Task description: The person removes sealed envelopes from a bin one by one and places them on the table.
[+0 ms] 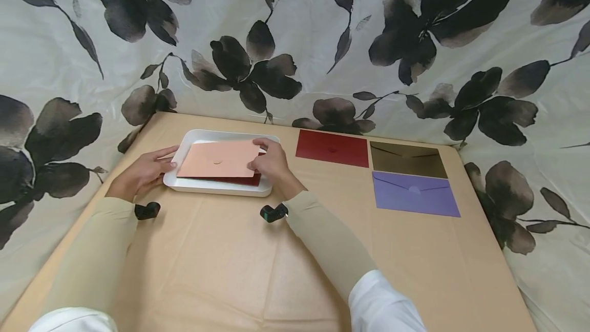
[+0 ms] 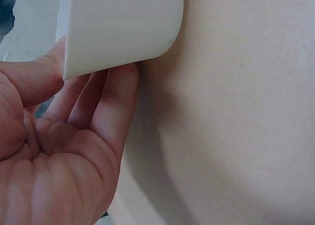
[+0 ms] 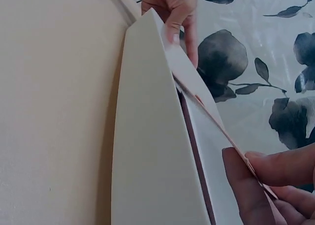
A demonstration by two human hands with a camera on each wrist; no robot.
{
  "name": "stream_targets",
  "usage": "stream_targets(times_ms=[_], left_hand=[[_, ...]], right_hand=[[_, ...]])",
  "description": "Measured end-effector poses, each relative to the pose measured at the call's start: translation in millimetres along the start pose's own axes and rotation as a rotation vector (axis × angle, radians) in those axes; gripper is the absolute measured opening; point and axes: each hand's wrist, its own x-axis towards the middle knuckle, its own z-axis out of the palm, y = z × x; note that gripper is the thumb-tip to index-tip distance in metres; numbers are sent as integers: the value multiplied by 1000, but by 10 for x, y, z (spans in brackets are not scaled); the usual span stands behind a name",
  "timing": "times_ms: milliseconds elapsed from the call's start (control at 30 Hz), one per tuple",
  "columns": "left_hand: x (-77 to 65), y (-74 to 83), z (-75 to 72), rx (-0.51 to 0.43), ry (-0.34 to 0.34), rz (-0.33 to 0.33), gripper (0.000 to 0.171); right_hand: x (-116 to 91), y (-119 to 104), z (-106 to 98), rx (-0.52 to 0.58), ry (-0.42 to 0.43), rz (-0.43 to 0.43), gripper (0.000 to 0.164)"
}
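Observation:
A white tray (image 1: 216, 187) sits toward the back left of the table. My left hand (image 1: 142, 172) holds its left end; in the left wrist view the thumb is at the rim of the tray (image 2: 123, 28) and the fingers reach under its base. Between thumb and fingers, my right hand (image 1: 275, 165) pinches the right edge of a peach envelope (image 1: 216, 158). That envelope is over the tray, and the right wrist view shows the peach envelope (image 3: 212, 115) tilted at the tray's opening. Beneath it a dark red envelope (image 1: 249, 181) lies in the tray, mostly hidden.
To the right of the tray lie a red envelope (image 1: 332, 147), a brown-gold envelope (image 1: 407, 159) and a purple envelope (image 1: 415, 196). The tan-covered table (image 1: 207, 260) meets a floral curtain (image 1: 318, 29) at the back. Dark wrist devices (image 1: 147, 211) are worn on both wrists.

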Motion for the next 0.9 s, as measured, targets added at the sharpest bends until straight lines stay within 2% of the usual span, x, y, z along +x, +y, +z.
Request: stream_targets(times_ms=[133, 267, 433, 600, 900], left_hand=[[0, 4, 20, 2, -3, -9, 73], [-5, -1, 34, -11, -7, -16, 73], [-9, -11, 20, 3, -7, -14, 74], [-25, -9, 1, 35, -14, -18, 74], [-43, 36, 14, 4, -20, -11, 74]], right_hand=[[-4, 42, -34, 114, -8, 44, 64], [-37, 50, -92, 167, 4, 63, 64], [-59, 49, -187, 208, 13, 65, 62], [-100, 34, -306, 237, -14, 57, 62], [-173, 45, -502, 250, -35, 61, 62]])
